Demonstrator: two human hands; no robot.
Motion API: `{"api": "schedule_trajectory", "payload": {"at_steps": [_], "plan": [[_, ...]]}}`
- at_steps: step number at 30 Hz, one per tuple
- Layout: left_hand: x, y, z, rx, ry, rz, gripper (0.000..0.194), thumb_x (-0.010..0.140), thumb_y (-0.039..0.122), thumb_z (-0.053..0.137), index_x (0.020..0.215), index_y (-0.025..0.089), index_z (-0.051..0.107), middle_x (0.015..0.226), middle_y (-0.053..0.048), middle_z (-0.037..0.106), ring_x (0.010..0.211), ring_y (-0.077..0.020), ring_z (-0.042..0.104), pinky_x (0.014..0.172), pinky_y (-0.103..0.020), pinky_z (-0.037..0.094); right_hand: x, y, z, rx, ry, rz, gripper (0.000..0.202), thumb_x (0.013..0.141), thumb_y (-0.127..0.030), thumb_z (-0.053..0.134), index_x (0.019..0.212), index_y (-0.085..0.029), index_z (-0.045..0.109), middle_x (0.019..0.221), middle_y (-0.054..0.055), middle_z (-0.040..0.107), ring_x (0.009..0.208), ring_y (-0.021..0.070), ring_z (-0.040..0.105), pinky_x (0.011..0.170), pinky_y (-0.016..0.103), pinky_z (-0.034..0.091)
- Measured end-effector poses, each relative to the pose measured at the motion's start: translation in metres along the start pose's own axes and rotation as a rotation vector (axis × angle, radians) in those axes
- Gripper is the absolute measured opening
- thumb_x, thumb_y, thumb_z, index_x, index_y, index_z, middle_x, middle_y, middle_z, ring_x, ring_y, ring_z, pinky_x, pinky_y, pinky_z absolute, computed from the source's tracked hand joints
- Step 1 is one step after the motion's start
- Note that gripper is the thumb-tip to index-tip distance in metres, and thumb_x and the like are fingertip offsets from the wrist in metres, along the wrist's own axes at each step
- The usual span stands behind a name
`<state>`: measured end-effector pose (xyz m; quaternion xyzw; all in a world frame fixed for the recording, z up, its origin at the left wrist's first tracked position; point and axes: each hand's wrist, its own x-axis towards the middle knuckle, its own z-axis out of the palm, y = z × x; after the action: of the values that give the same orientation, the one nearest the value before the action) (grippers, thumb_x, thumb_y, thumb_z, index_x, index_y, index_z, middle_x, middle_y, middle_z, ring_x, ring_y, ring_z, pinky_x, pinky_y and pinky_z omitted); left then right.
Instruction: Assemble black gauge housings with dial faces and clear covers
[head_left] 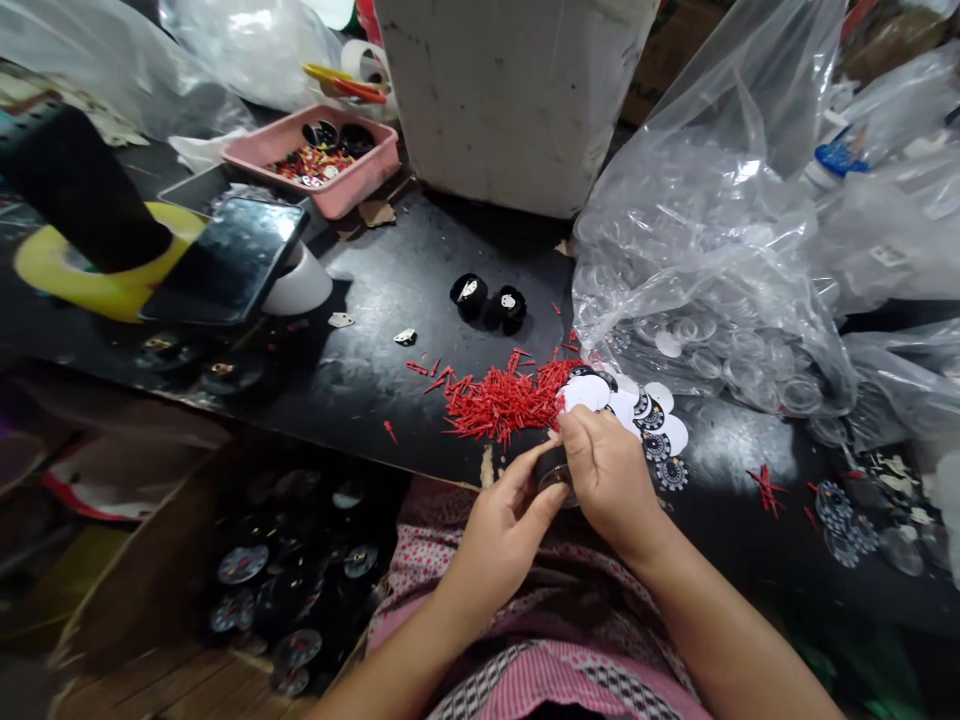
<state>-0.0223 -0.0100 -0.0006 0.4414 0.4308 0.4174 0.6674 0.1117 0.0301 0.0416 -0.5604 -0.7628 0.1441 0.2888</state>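
Note:
At the table's front edge, my left hand (499,525) grips a small black round case (553,468) between thumb and fingers. My right hand (611,480) is closed against the case's right side; whatever its fingers pinch is hidden. Just beyond the hands lies a heap of red plastic pointers (502,400). To its right spread white paper discs (587,392) and black printed dial discs (670,473), partly behind my right hand. Two black round housings (469,297) with pale metal pieces in them stand farther back.
A large clear bag (697,250) of transparent round covers lies at right. Behind stands a grey box (510,100). At left are a pink tray (360,190) of small parts, a phone (225,260) and yellow tape (97,285). Below left, a cardboard box (135,610) contains finished-looking dials.

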Motion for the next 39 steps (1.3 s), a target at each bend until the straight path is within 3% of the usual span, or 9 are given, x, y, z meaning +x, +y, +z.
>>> {"api": "schedule_trajectory", "payload": {"at_steps": [11, 16, 19, 21, 23, 27, 30, 34, 39], "plan": [[-0.015, 0.026, -0.012, -0.029, 0.128, -0.079, 0.037, 0.082, 0.030, 0.070, 0.119, 0.028, 0.071, 0.130, -0.006, 0.067, 0.126, -0.0290, 0.058, 0.111, -0.042, 0.041, -0.001, -0.010, 0.004, 0.209, -0.092, 0.063, 0.041, 0.102, -0.039, 0.034, 0.067, -0.023, 0.047, 0.064, 0.000, 0.055, 0.064, 0.0149, 0.050, 0.067, 0.031, 0.038], [-0.069, -0.007, -0.082, 0.239, 0.346, -0.218, 0.038, 0.079, 0.040, 0.071, 0.116, 0.032, 0.072, 0.129, -0.006, 0.068, 0.126, -0.0335, 0.057, 0.114, -0.050, 0.034, -0.008, 0.008, -0.008, 0.356, -0.272, 0.189, 0.026, 0.098, -0.040, 0.045, 0.089, -0.023, 0.062, 0.081, 0.001, 0.068, 0.074, 0.0167, 0.060, 0.070, 0.031, 0.042], [-0.079, -0.005, -0.120, 0.605, 0.530, -0.062, 0.041, 0.072, 0.037, 0.078, 0.113, 0.035, 0.072, 0.139, -0.003, 0.060, 0.137, -0.0344, 0.045, 0.120, -0.051, 0.021, -0.009, 0.009, -0.004, 0.370, -0.295, 0.243, 0.023, 0.098, -0.036, 0.046, 0.086, -0.022, 0.060, 0.076, 0.000, 0.066, 0.069, 0.0157, 0.058, 0.065, 0.030, 0.041], [-0.055, 0.013, -0.122, 0.706, 0.527, 0.132, 0.043, 0.080, 0.034, 0.071, 0.122, 0.035, 0.066, 0.143, -0.002, 0.057, 0.138, -0.0290, 0.044, 0.120, -0.044, 0.023, -0.006, 0.001, 0.001, 0.373, -0.362, 0.139, 0.021, 0.097, -0.032, 0.047, 0.083, -0.022, 0.059, 0.076, -0.001, 0.066, 0.069, 0.0148, 0.058, 0.069, 0.030, 0.041], [-0.005, 0.038, -0.113, 0.694, 0.465, 0.292, 0.037, 0.089, 0.034, 0.060, 0.126, 0.031, 0.063, 0.135, -0.005, 0.063, 0.131, -0.0247, 0.053, 0.116, -0.039, 0.030, -0.004, -0.007, 0.003, 0.347, -0.401, 0.012, 0.021, 0.097, -0.028, 0.048, 0.081, -0.021, 0.060, 0.079, -0.001, 0.067, 0.072, 0.0145, 0.058, 0.074, 0.032, 0.041], [0.120, 0.084, -0.103, 0.610, 0.416, 0.267, 0.041, 0.083, 0.036, 0.068, 0.120, 0.018, 0.065, 0.129, -0.016, 0.066, 0.121, -0.0320, 0.060, 0.109, -0.045, 0.038, -0.006, -0.010, -0.002, 0.260, -0.387, 0.013, 0.023, 0.097, -0.028, 0.047, 0.080, -0.021, 0.060, 0.076, 0.000, 0.067, 0.070, 0.0155, 0.058, 0.069, 0.031, 0.041], [0.176, 0.092, -0.108, 0.558, 0.399, 0.244, 0.046, 0.064, 0.029, 0.085, 0.105, 0.016, 0.068, 0.124, -0.017, 0.068, 0.127, -0.0374, 0.054, 0.113, -0.051, 0.029, -0.015, -0.002, -0.010, 0.234, -0.384, 0.070, 0.024, 0.097, -0.030, 0.047, 0.080, -0.021, 0.060, 0.076, 0.002, 0.067, 0.070, 0.0162, 0.059, 0.066, 0.030, 0.042], [0.170, 0.080, -0.112, 0.413, 0.351, 0.196, 0.047, 0.072, 0.022, 0.079, 0.115, 0.017, 0.062, 0.127, -0.016, 0.063, 0.123, -0.0318, 0.056, 0.110, -0.049, 0.036, -0.025, 0.018, -0.017, 0.202, -0.396, 0.101, 0.020, 0.097, -0.028, 0.049, 0.084, -0.021, 0.062, 0.083, 0.004, 0.069, 0.077, 0.0178, 0.062, 0.070, 0.032, 0.046], [0.095, 0.061, -0.094, -0.209, 0.191, 0.055, 0.026, 0.086, 0.033, 0.065, 0.109, 0.022, 0.065, 0.096, -0.006, 0.070, 0.083, -0.0191, 0.071, 0.080, -0.033, 0.058, -0.005, 0.052, -0.014, -0.089, -0.181, 0.221, 0.027, 0.093, -0.029, 0.056, 0.117, -0.020, 0.062, 0.109, 0.012, 0.065, 0.095, 0.0248, 0.063, 0.083, 0.042, 0.049]]}}
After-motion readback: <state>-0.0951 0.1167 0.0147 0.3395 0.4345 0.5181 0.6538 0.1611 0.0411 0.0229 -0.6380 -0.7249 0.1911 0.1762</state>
